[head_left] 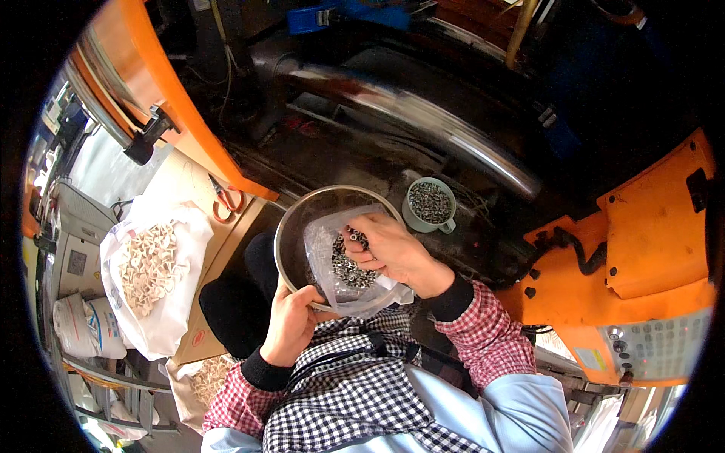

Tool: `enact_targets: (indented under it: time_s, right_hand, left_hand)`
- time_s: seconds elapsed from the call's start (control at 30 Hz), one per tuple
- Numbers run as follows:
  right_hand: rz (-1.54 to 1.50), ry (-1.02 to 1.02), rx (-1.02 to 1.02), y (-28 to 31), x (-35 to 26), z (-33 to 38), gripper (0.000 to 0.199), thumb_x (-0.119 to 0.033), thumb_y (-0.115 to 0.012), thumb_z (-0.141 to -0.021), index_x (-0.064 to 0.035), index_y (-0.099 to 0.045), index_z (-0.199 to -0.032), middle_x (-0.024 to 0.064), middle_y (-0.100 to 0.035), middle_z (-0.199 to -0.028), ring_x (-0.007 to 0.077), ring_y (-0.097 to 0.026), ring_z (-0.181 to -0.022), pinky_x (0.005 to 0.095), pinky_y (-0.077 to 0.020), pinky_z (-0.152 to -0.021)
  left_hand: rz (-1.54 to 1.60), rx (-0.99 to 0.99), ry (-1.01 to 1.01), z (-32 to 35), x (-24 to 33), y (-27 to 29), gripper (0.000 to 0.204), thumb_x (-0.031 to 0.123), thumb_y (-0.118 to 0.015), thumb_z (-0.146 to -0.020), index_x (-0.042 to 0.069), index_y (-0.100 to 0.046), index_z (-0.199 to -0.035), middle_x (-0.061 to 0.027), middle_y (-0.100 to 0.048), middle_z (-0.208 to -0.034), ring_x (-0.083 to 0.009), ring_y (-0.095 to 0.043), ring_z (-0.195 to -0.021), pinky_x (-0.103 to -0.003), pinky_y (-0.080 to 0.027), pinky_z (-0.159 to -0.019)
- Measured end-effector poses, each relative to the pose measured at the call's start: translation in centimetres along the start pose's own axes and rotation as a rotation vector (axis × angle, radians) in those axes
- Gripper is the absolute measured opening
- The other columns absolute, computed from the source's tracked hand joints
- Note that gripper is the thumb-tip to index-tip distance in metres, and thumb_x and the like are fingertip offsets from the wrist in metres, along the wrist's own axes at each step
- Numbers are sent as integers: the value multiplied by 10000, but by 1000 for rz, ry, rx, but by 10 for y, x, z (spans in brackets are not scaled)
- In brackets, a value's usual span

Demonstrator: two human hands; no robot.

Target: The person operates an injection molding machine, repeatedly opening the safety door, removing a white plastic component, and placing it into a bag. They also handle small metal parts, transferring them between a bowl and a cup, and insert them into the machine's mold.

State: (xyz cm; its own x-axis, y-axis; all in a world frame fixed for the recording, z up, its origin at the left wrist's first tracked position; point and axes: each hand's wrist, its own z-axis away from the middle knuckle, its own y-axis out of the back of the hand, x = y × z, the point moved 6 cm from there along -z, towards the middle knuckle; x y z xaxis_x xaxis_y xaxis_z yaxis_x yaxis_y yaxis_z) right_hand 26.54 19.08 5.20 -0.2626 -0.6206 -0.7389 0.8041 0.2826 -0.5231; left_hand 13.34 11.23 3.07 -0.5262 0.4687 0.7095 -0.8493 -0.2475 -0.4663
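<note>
A round metal bowl [282,249] rests at my lap, with a clear plastic bag [321,245] lying in it. Small ring-like metal parts [351,273] fill the bottom of the bag. My left hand [293,321] grips the near-left rim of the bowl, thumb over the edge. Inside the bag's mouth, my right hand [389,249] has its fingers curled round several of these metal parts, some showing between thumb and fingers. Just beyond it stands a pale green mug [449,226], filled with similar small metal parts [430,202].
On the left, a white sack [192,249] of beige pieces [151,264] sits on a cardboard box [208,325], near orange-handled scissors [225,205]. An orange machine door [200,98] rises there. A shiny metal bar [430,117] crosses ahead. To the right is an orange control panel [657,343].
</note>
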Motion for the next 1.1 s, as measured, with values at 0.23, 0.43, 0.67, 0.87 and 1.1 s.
enact_targets:
  time_s: [0.23,0.43,0.67,0.87,1.1]
  right_hand:
    - [-69,3,-73,-1,-15,16,267,-254,-433,-953,-81,-422,-751,-32,-338,-611,39,-284,-475,184,-168,-366]
    - [-383,175,42,45,-46,29,274,-224,-443,-947,-73,-400,-723,-37,-318,-580,30,-271,-442,164,-164,-322]
    - [715,867,813,184,-62,-3,304,-281,-422,-972,-51,-467,-778,-18,-400,-623,64,-346,-507,223,-271,-437]
    - [1009,1016,938,182,-53,-5,364,-290,-427,-972,-18,-468,-732,12,-419,-592,92,-401,-547,254,-336,-504]
    - [1280,1046,851,158,-54,6,296,-222,-454,-949,23,-492,-787,130,-483,-639,231,-463,-583,324,-401,-574]
  left_hand:
    - [14,21,-19,-2,3,1,290,-54,-415,-815,-61,-458,-1102,-197,-633,-897,-306,-661,-731,-456,-579,-654]
    - [23,28,-30,-1,7,5,267,-36,-411,-835,-77,-465,-1093,-223,-631,-933,-322,-662,-768,-462,-577,-665]
    - [40,39,-38,-3,8,7,243,-31,-429,-837,-84,-491,-1066,-200,-640,-918,-302,-664,-757,-441,-576,-676]
    - [28,54,-19,-2,9,5,233,-29,-427,-848,-71,-495,-1067,-178,-644,-896,-275,-665,-733,-410,-576,-666]
    - [19,62,-29,-3,7,8,228,-17,-436,-859,-70,-493,-1073,-169,-642,-922,-266,-665,-751,-390,-575,-663]
